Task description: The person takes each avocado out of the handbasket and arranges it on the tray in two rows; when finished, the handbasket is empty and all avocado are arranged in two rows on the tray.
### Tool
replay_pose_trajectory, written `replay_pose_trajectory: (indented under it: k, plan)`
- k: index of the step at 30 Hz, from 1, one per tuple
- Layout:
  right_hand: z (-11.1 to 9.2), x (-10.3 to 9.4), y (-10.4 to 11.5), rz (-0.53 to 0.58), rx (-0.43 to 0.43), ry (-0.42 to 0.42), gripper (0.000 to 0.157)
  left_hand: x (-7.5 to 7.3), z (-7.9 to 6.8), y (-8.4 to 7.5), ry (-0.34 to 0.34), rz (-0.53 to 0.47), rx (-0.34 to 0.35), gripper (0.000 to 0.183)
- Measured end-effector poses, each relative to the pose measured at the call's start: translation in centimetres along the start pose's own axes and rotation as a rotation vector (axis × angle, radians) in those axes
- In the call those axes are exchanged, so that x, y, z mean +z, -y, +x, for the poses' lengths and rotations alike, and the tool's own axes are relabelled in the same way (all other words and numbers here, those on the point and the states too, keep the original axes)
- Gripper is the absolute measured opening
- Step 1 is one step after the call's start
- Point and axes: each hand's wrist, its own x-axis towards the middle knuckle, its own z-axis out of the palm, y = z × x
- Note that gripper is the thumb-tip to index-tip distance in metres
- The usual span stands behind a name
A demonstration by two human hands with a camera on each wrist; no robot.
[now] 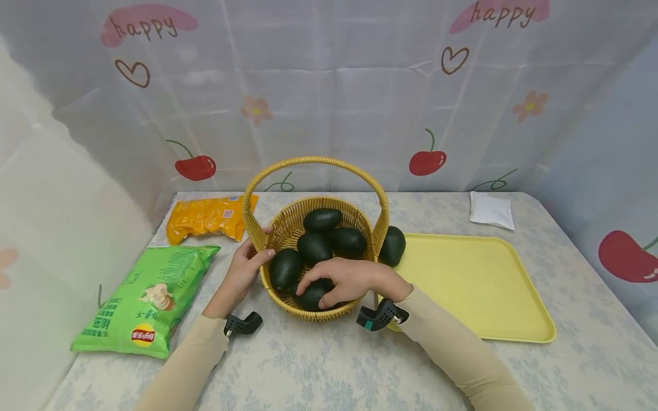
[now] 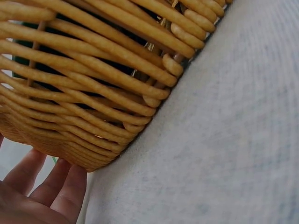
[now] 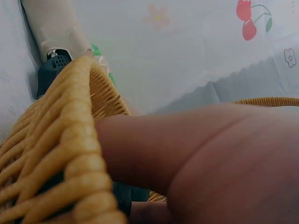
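Observation:
A woven yellow basket [image 1: 308,314] with a tall arched handle stands mid-table, holding several dark green avocados [image 1: 315,246]. My left hand [image 1: 245,268] grips its left side where the handle meets the rim, thumb over the edge. In the left wrist view the fingers [image 2: 67,191] lie against the wicker wall [image 2: 84,88]. Reaching in over the right rim, my right hand [image 1: 352,277] has thumb and fingers curled round the front avocado [image 1: 311,298], partly hiding it. The right wrist view has that hand [image 3: 210,163] inside the rim [image 3: 86,158], its fingertips hidden.
One avocado [image 1: 393,246] lies outside, between the basket and a yellow tray [image 1: 462,285] on the right. Left of the basket are a green chip bag [image 1: 149,297] and an orange packet [image 1: 205,217]. A small white packet [image 1: 491,210] lies at the back right.

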Motion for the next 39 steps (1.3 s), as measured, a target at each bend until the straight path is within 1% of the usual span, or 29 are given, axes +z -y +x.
replay_pose_trajectory:
  k: [5,10,18,26,34,39]
  plan:
    - [-0.1,-0.1,-0.1,0.034,-0.012,0.025,0.043,0.0,-0.1,0.1,-0.001,-0.002,0.018,0.053]
    - [-0.1,-0.1,-0.1,0.047,-0.001,0.038,0.044,0.0,0.0,0.2,0.000,-0.004,0.022,0.053]
    - [-0.1,0.0,-0.1,0.026,0.004,0.018,0.043,0.1,-0.1,0.2,-0.010,-0.003,0.025,0.052]
    - [-0.4,-0.1,-0.1,-0.004,0.001,0.005,0.045,0.0,-0.1,0.1,-0.004,0.015,0.000,0.053]
    - [-0.7,-0.4,-0.4,0.003,0.018,-0.010,0.044,0.0,0.0,0.1,-0.006,0.021,-0.015,0.054]
    - [-1.1,-0.8,-0.3,0.006,0.028,-0.035,0.044,0.0,0.0,0.0,-0.007,0.019,-0.020,0.054]
